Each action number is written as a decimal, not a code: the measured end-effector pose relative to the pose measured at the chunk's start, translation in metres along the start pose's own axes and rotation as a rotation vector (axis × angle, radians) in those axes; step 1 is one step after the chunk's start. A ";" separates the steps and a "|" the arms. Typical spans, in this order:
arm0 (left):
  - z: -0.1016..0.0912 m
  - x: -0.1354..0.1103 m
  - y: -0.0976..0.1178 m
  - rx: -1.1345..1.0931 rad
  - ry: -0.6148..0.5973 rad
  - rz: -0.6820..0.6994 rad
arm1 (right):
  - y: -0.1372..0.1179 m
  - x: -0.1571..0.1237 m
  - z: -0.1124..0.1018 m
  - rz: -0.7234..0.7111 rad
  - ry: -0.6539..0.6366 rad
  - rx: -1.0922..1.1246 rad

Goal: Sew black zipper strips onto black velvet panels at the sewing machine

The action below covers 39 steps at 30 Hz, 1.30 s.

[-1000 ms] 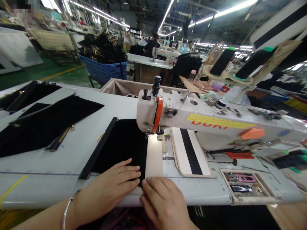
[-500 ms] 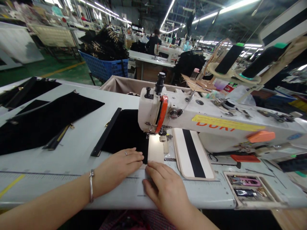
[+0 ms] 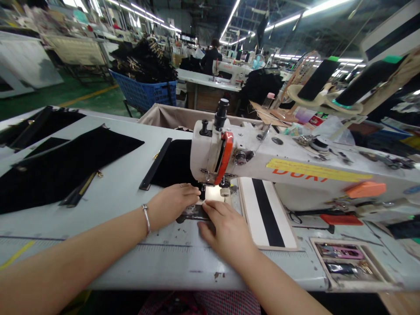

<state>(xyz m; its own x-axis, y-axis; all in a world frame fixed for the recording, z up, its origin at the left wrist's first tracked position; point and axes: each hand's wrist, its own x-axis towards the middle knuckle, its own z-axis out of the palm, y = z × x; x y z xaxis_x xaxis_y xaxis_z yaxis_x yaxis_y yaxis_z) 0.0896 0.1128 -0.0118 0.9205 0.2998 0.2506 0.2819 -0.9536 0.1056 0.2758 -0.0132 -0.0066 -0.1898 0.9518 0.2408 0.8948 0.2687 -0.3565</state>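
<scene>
A black fabric panel (image 3: 175, 164) lies flat on the sewing table, its right part running under the head of a white sewing machine (image 3: 249, 153). Along the panel's left edge runs a black zipper strip (image 3: 155, 164) with a gold pull. A pale piece (image 3: 213, 193) meets the panel under the lit needle area. My left hand (image 3: 172, 203), wearing a bracelet and a ring, rests flat with fingers stretched on the panel's near edge. Just right of it, my right hand (image 3: 229, 227) lies with its fingertips on the pale piece's near edge, thumb apart.
White panels with a black stripe (image 3: 262, 210) lie right of the needle. A tool tray (image 3: 352, 262) is set into the table. Other black zippered pieces (image 3: 72, 162) lie left. Behind are a blue basket (image 3: 144, 94) of black pieces and thread cones (image 3: 318, 81).
Both hands and the black panel with the pale piece have moved away from me, further under the machine head. The metal plate in front of the needle now shows.
</scene>
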 end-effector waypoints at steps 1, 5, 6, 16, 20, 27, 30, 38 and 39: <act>0.001 0.003 -0.003 -0.002 0.002 -0.005 | 0.001 0.003 0.000 0.000 -0.001 -0.006; 0.004 0.014 -0.013 -0.025 0.030 -0.036 | 0.006 0.013 0.002 0.019 0.013 -0.038; 0.005 0.015 -0.015 -0.032 0.040 -0.046 | 0.007 0.015 0.003 0.023 0.019 -0.045; 0.002 0.020 -0.013 -0.031 0.085 -0.085 | 0.008 0.017 0.011 0.030 0.065 -0.050; 0.004 0.021 -0.014 -0.033 0.097 -0.094 | 0.008 0.016 0.012 0.039 0.075 -0.055; 0.002 0.023 -0.013 -0.014 0.102 -0.111 | 0.008 0.018 0.013 0.027 0.092 -0.070; 0.003 0.021 -0.013 -0.025 0.104 -0.125 | 0.008 0.017 0.014 0.028 0.101 -0.078; 0.011 0.013 -0.018 -0.132 0.154 -0.177 | 0.006 0.014 0.014 0.001 0.125 -0.075; 0.011 0.013 -0.019 -0.153 0.162 -0.212 | 0.006 0.014 0.013 0.006 0.127 -0.076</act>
<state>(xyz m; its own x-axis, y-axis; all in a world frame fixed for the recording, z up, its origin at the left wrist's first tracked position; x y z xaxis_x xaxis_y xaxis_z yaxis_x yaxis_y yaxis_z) 0.0988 0.1344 -0.0211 0.7868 0.5041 0.3560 0.4082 -0.8578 0.3124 0.2732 0.0039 -0.0172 -0.1360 0.9256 0.3533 0.9246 0.2467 -0.2902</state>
